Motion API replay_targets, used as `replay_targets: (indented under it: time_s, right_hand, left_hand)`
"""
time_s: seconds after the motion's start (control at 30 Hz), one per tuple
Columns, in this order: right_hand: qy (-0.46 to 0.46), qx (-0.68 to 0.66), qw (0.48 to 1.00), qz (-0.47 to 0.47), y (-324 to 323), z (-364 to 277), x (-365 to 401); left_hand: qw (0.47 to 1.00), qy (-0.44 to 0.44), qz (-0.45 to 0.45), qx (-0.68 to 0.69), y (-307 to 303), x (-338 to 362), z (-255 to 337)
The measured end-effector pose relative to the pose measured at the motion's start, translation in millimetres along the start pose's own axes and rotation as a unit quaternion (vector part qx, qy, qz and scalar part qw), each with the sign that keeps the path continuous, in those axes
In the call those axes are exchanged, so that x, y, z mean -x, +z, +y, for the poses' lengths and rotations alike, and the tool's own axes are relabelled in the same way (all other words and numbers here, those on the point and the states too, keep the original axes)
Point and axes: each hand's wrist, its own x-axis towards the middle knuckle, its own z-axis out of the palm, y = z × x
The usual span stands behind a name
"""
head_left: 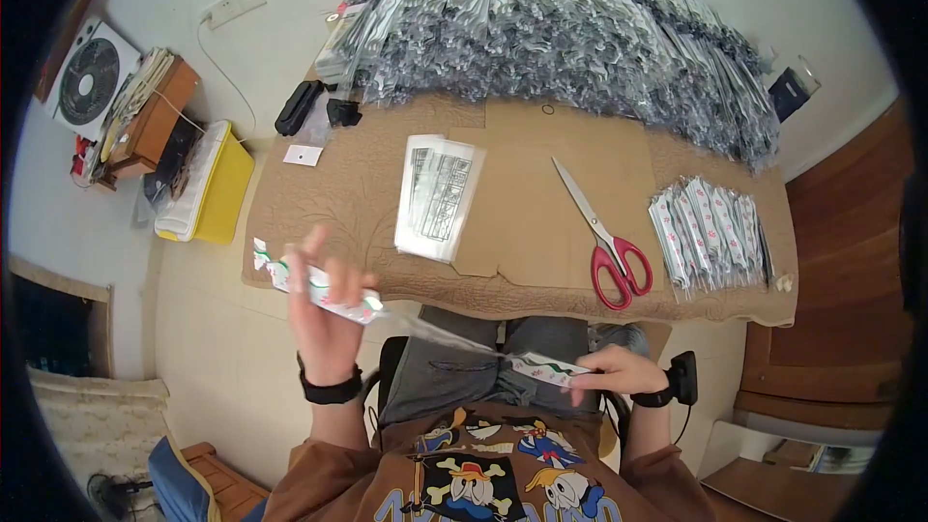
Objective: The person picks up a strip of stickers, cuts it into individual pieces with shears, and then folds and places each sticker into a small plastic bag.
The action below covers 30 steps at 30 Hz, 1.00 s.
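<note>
My left hand (327,314) is raised at the table's front left edge, its fingers closed around a white strip packet (280,275) with pink and green print. From there a clear, stretched plastic piece (440,333) runs down to the right. It meets another printed white packet (543,368), which my right hand (619,370) pinches above my lap. On the cardboard (541,193) lie scissors (606,237) with red handles. Left of them is a stack of clear bags with printed labels (437,198). A bundle of similar printed packets (709,232) rests at the right.
A large heap of plastic-wrapped packets (541,39) fills the table's back. At the back left are a black case (299,108) and a small white card (303,156). A yellow bin (220,188) stands on the floor left of the table.
</note>
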Motion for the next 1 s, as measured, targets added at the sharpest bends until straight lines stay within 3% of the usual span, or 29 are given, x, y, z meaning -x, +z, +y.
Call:
replay_targets:
  time_s: [0.03, 0.13, 0.17, 0.2, 0.23, 0.27, 0.3, 0.33, 0.4, 0.5, 0.6, 0.63, 0.73, 0.77, 0.8, 0.87, 0.9, 0.97, 1.0]
  right_hand:
    - [-0.001, 0.000, 1.000, 0.001, 0.5, -6.5, 0.0]
    - [-0.135, -0.034, 0.975, 0.173, 9.8, -47.3, -9.3]
    - [-0.137, -0.033, 0.975, 0.175, 18.4, -57.6, -19.5]
    - [-0.118, 0.091, 0.939, 0.311, 29.0, -69.0, -34.9]
    - [-0.095, 0.210, 0.870, 0.436, 37.8, -77.2, -48.2]
    - [-0.097, 0.211, 0.869, 0.436, 44.6, -80.4, -58.5]
    - [-0.104, 0.332, 0.842, 0.413, 50.9, -80.8, -67.7]
    - [-0.110, 0.448, 0.800, 0.383, 54.7, -79.4, -74.1]
    - [-0.106, 0.453, 0.808, 0.362, 60.2, -71.7, -82.0]
    - [-0.094, 0.456, 0.825, 0.320, 65.4, -60.7, -85.9]
    - [-0.157, 0.216, 0.904, 0.335, 57.6, -50.1, -74.0]
    - [-0.125, 0.215, 0.928, 0.277, 50.0, -43.8, -61.7]
    - [-0.047, 0.221, 0.965, 0.130, 19.4, 5.7, -19.0]
    - [-0.048, 0.221, 0.966, 0.128, 19.6, 1.3, -18.4]
    - [-0.058, 0.195, 0.954, 0.218, 21.6, -8.8, -16.3]
    - [-0.077, 0.136, 0.904, 0.397, 27.0, -29.5, -14.0]
    - [-0.075, 0.135, 0.903, 0.401, 30.6, -38.4, -19.4]
    - [-0.138, 0.281, 0.774, 0.550, 36.8, -57.9, -40.9]
    - [-0.138, 0.281, 0.772, 0.553, 38.9, -60.1, -51.9]
  left_hand:
    - [0.992, -0.023, -0.060, 0.107, -7.9, -3.0, 4.5]
    - [0.990, -0.065, -0.042, 0.115, -13.1, 1.0, -22.3]
    - [0.989, -0.085, -0.032, 0.119, -9.1, 4.4, -32.5]
    - [0.989, -0.084, -0.036, 0.118, 6.2, 8.6, -44.3]
    - [0.990, -0.072, 0.098, 0.077, 29.0, 15.3, -59.2]
    - [0.971, -0.058, 0.230, 0.035, 44.8, 21.0, -72.2]
    - [0.971, -0.056, 0.229, 0.036, 52.4, 25.4, -83.0]
    - [0.978, -0.075, 0.192, 0.002, 58.3, 29.6, -92.3]
    - [0.983, -0.093, 0.157, -0.032, 57.7, 33.4, -96.3]
    - [0.966, -0.113, 0.048, -0.229, 44.1, 34.1, -96.0]
    - [0.987, -0.078, 0.016, -0.138, 32.2, 20.1, -69.4]
    - [0.994, -0.059, 0.000, -0.090, 27.7, 14.2, -57.4]
    - [0.992, 0.014, 0.083, -0.093, 16.2, 0.4, -7.9]
    - [0.999, 0.025, 0.023, -0.039, 3.5, -3.0, 6.8]
    - [0.999, 0.036, -0.038, 0.016, -4.1, -4.5, 12.5]
    - [0.999, 0.022, -0.015, 0.024, -9.9, -1.8, -4.5]
    - [0.999, 0.005, 0.006, 0.034, -10.0, 1.9, -18.4]
    - [0.997, -0.037, 0.062, 0.039, 11.0, 13.0, -47.3]
    - [0.993, -0.062, 0.098, 0.034, 34.3, 20.5, -63.5]
